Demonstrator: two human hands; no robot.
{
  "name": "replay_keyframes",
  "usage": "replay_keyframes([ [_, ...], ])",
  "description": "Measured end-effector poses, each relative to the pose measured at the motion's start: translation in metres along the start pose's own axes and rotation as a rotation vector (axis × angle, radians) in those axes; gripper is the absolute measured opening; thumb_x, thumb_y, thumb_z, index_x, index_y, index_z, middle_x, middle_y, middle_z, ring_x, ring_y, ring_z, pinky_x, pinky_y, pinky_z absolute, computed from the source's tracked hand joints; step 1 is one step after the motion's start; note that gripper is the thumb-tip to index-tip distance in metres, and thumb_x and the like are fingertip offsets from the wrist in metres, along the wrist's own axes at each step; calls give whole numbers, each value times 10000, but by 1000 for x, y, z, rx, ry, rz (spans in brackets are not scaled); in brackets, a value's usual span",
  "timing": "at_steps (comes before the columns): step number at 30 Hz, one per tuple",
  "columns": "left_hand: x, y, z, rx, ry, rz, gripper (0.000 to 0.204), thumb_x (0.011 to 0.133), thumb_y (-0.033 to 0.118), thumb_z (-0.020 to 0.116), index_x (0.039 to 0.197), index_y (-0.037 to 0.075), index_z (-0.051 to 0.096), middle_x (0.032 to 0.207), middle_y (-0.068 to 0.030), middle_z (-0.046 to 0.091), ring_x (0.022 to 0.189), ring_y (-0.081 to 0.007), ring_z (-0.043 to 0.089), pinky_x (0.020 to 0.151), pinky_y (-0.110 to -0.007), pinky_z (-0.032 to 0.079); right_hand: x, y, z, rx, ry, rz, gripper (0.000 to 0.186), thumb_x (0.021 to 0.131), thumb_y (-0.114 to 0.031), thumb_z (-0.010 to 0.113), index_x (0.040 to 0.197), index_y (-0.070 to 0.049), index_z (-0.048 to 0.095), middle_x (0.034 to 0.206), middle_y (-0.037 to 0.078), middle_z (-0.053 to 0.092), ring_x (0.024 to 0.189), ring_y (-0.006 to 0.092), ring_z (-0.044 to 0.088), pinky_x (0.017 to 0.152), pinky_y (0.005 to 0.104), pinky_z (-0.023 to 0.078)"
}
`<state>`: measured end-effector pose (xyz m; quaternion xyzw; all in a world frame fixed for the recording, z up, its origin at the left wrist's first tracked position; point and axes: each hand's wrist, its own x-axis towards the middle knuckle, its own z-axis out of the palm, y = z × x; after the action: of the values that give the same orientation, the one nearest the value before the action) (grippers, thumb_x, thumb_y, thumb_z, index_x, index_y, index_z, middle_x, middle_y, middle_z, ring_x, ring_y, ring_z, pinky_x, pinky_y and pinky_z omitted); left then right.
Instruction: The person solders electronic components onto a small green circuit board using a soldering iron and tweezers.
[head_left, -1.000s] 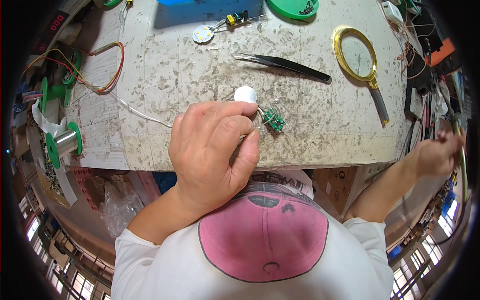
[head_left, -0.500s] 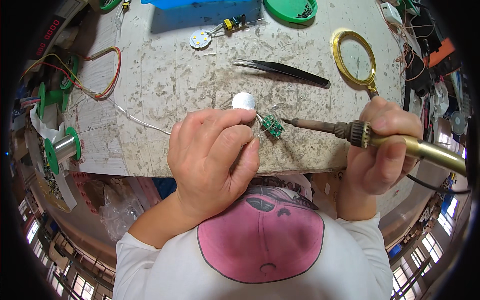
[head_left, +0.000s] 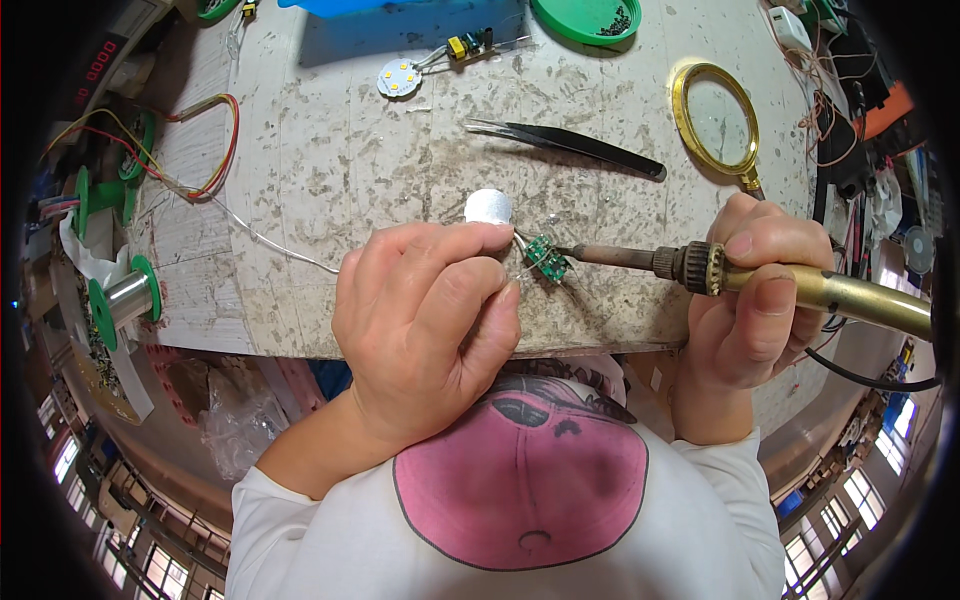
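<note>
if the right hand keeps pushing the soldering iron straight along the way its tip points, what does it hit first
The right hand aims the soldering iron leftward; its tip looks already at the small green circuit board. Just beyond are the left hand's fingertips. Depth is uncertain.

One screen shows: a dark instrument panel at the far left corner of the workbench, bearing a narrow readout of glowing red digits, tilted by the bend of the lens. Below the bench's near edge, at the left, lies a crumpled clear plastic bag. No labels or signs can be made out.
</note>
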<state>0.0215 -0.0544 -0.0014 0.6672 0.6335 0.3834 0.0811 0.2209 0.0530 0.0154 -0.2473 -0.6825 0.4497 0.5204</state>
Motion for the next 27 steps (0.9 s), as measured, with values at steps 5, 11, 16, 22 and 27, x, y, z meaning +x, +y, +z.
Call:
replay_keyframes([
  [5,-1,0,0,8,-1,-3,198,725,91,759,892,107,653,1043,-10,711,894,-244,633,731,-351,436,0,2,-2,-12,-17,-26,170,911,-156,694,978,-26,607,890,83,639,676,150,521,630,301,415],
  [11,-1,0,1,11,3,-2,203,723,90,761,894,108,653,1044,-4,711,894,-243,634,732,-350,434,2,5,-2,-34,-88,-139,186,901,-162,704,966,-21,602,833,85,639,584,142,484,533,303,368],
  [16,0,1,0,1,6,-12,180,728,77,739,869,103,630,1028,-8,719,889,-241,634,731,-350,432,3,0,-8,-171,-236,-244,319,939,-346,700,965,-43,604,633,12,549,459,149,402,448,307,294],
  [22,0,1,0,0,9,-16,171,729,65,716,855,102,608,1017,-13,723,885,-244,635,740,-360,433,-5,-2,-7,-100,16,-292,391,963,-456,659,925,-76,571,601,-30,446,468,111,370,448,293,265],
  [27,-3,0,-2,-9,-28,-49,151,739,61,709,842,93,603,1030,-46,718,897,-263,628,770,-368,445,-12,1,-13,-91,73,-332,404,966,-453,653,923,-61,567,613,-23,456,484,110,376,466,296,289],
])
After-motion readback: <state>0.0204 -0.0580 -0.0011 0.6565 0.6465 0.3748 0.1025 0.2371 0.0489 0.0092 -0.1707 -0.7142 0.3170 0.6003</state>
